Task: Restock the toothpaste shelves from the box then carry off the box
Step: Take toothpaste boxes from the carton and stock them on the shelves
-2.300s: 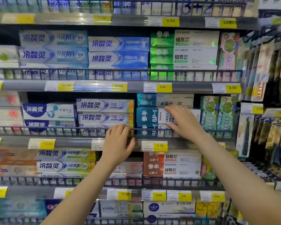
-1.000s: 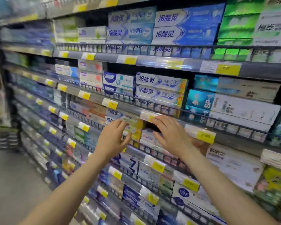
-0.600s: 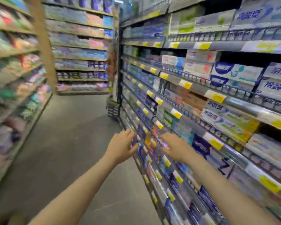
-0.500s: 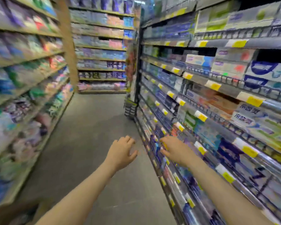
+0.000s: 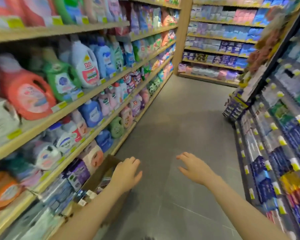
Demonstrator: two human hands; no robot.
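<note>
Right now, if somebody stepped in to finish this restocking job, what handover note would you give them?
Left hand: open, holding nothing, hovering over the cardboard box.
Right hand: open, fingers spread, empty, over the bare floor.
Box: on the floor at the foot of the detergent shelves, flaps open; the image is too blurred to tell what is inside.
Toothpaste shelves: along the right of the aisle, blurred, so how full they are cannot be judged.
Done: nothing can be confirmed from this view.
Left: check the box for remaining stock, shelve it, then lift the box and carry it off.
</note>
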